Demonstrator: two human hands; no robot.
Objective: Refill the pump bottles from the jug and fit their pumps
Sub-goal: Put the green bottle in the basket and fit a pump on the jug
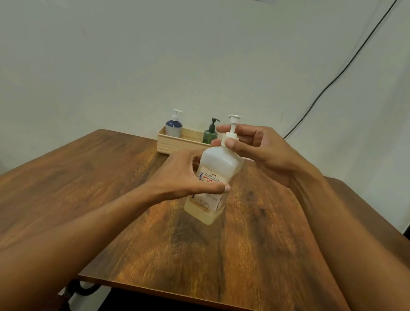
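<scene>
Brown wood tabletop [264, 248] w/ a pale wall behind. Left hand [183, 176] grips the big clear plastic bottle [213, 184], lifted a bit & tilted. Right hand [254, 147] pinches its white pump [230, 132] at the neck. Best to hold the bottle still & twist slow so nothing spills. Far back, a cream basket [170, 143] holds 2 small pump bottles [174, 125].
</scene>
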